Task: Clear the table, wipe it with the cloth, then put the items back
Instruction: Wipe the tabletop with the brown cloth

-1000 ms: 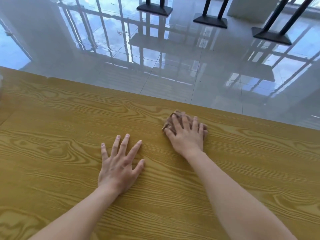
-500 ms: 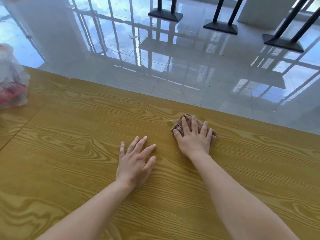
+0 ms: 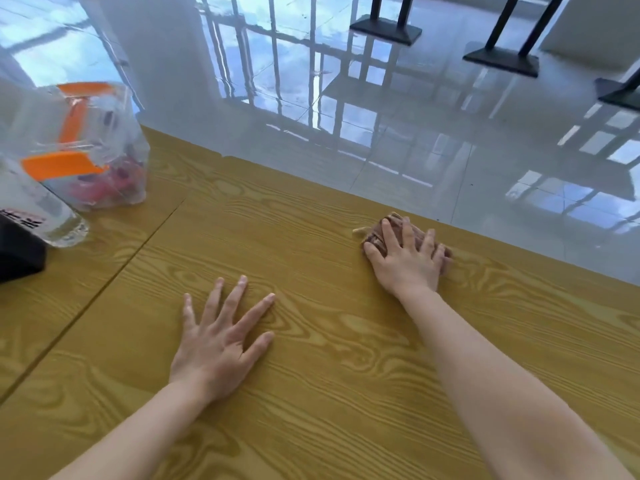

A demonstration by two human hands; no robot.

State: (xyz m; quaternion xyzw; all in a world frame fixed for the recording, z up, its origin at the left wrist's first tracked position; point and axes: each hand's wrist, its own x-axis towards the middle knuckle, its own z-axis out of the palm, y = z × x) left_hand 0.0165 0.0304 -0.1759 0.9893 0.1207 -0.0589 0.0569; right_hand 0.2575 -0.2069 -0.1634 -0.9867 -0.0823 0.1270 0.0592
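Note:
My right hand presses flat on a crumpled brown cloth, close to the far edge of the yellow wood-grain table. Most of the cloth is hidden under the palm and fingers. My left hand lies palm down on the bare tabletop with fingers spread, holding nothing, to the left of and nearer than the right hand.
At the far left stand a clear plastic container with orange clips, a clear plastic bottle and a black object. A seam runs across the tabletop. Beyond the far edge is glossy tiled floor with black stand bases.
The view has swung left, bringing the container, bottle and black object into sight. The right hand has stayed on the cloth near the far edge; the left hand remains flat.

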